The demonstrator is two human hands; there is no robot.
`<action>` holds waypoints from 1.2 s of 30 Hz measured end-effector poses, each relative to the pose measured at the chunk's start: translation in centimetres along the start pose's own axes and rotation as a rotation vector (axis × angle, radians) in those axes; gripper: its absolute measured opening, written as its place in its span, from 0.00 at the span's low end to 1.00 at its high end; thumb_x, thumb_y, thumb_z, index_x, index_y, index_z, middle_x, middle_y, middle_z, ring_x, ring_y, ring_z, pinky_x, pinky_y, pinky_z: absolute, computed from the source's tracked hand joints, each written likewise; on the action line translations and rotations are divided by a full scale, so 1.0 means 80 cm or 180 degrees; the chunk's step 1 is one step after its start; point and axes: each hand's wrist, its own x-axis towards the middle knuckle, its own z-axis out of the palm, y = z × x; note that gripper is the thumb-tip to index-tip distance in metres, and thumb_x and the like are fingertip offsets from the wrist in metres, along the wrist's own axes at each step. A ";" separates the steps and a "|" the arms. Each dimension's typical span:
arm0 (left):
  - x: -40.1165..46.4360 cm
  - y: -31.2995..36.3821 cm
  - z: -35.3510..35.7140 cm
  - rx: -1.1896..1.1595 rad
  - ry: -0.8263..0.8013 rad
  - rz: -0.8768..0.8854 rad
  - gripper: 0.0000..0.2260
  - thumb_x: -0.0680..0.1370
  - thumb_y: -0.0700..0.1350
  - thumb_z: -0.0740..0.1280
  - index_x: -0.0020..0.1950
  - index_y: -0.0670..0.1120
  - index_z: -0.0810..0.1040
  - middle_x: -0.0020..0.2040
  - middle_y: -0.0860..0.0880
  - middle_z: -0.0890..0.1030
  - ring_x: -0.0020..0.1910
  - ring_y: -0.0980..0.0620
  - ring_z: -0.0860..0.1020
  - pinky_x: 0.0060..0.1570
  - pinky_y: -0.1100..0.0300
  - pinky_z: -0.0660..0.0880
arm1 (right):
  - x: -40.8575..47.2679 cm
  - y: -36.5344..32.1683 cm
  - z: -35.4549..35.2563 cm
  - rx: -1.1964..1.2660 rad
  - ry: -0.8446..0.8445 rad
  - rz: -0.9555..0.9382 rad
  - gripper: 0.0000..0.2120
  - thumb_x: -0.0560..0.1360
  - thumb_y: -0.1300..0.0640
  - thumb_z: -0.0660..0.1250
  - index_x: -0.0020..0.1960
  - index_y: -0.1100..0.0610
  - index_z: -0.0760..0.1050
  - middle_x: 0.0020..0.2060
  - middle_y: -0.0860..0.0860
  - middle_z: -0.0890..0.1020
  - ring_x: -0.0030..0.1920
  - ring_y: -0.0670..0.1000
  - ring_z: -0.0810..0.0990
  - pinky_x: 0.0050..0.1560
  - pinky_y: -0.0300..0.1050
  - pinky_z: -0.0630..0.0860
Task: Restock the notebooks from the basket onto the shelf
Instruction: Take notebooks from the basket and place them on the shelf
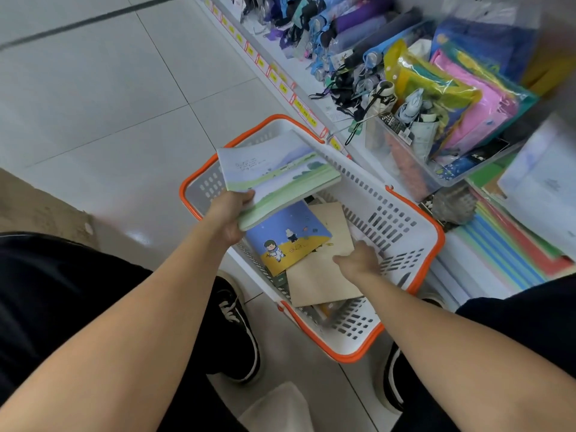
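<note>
Handwriting on the green notebook (274, 174) seems illegible, blurred.

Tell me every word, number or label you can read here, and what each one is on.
Nothing can be read for certain.
Green landscape notebook held in the left hand: faint handwriting-like lines, too blurred.
Blue astronaut notebook in the basket: a small scrawl, unreadable.
Yellow price tags along the shelf edge: print too small.
Black umbrella tag: barcode and print too small.
Brown notebook under the right hand: no text visible.

No legible text on the price tags (298, 103) or the notebook cover (274, 169).
</note>
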 end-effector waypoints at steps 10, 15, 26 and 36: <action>-0.003 0.024 -0.016 -0.0259 -0.0415 -0.0055 0.11 0.81 0.36 0.61 0.62 0.41 0.76 0.49 0.44 0.85 0.41 0.48 0.85 0.38 0.56 0.82 | 0.030 -0.060 0.039 -0.0361 -0.0220 -0.0849 0.36 0.68 0.46 0.77 0.69 0.58 0.68 0.66 0.55 0.71 0.65 0.58 0.72 0.59 0.54 0.75; 0.007 0.029 -0.026 -0.0513 -0.0325 0.0165 0.10 0.81 0.34 0.60 0.55 0.43 0.79 0.44 0.46 0.86 0.37 0.49 0.85 0.31 0.59 0.80 | 0.036 -0.077 0.053 -0.0604 0.0070 -0.0473 0.30 0.66 0.49 0.79 0.61 0.58 0.70 0.63 0.57 0.70 0.62 0.59 0.71 0.54 0.52 0.74; 0.004 0.027 -0.023 -0.0890 -0.0238 0.0380 0.09 0.81 0.37 0.60 0.56 0.44 0.78 0.42 0.47 0.86 0.36 0.50 0.85 0.30 0.60 0.79 | 0.012 -0.087 -0.043 0.1944 -0.1027 -0.0370 0.20 0.82 0.62 0.62 0.73 0.55 0.67 0.62 0.50 0.73 0.38 0.60 0.85 0.35 0.50 0.84; -0.037 0.069 0.050 0.0018 -0.0417 0.0948 0.17 0.78 0.43 0.69 0.66 0.48 0.73 0.54 0.46 0.85 0.44 0.46 0.85 0.37 0.51 0.81 | -0.088 -0.145 -0.216 0.3810 -0.0748 -0.1175 0.13 0.81 0.66 0.61 0.65 0.60 0.73 0.41 0.55 0.87 0.37 0.57 0.86 0.35 0.48 0.83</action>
